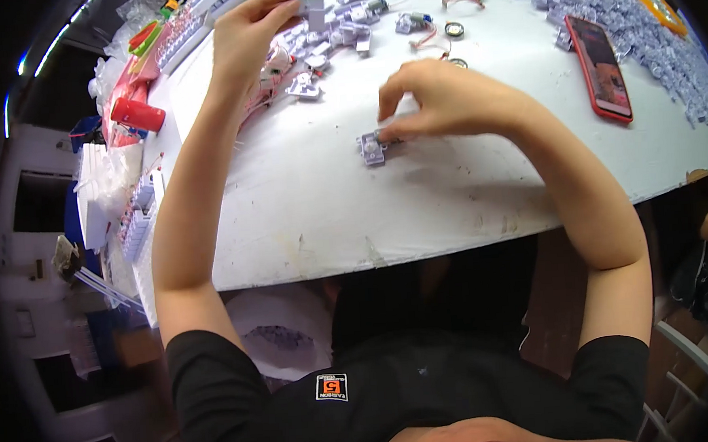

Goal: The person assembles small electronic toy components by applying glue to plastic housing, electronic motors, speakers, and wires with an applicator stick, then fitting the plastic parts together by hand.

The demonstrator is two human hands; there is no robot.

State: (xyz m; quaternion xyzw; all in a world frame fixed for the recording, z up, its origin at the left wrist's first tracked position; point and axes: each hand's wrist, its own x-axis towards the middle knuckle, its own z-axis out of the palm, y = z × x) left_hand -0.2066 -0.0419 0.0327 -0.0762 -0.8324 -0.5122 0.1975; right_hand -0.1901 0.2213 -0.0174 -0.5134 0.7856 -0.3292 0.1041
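At the back left, my left hand [247,35] reaches over a pile of small plastic parts [342,34]. Its fingers and thumb pinch a pale grey, box-shaped plastic piece [315,14] at the pile's edge. Nearer the middle of the table, a small pale square plastic housing [372,148] with a round centre lies on the white surface. My right hand [454,100] is just beside it, with a gap between its curled forefinger and thumb. The thumb tip is at the housing's upper right edge, by something dark and blurred; I cannot tell whether they touch.
Small speakers with thin wires [454,30] lie past my right hand. A red-cased phone [598,68] rests at the right, before a large heap of clear plastic pieces [601,11] and an orange frame-shaped thing [655,6]. A red cylinder [137,114] stands at the left edge.
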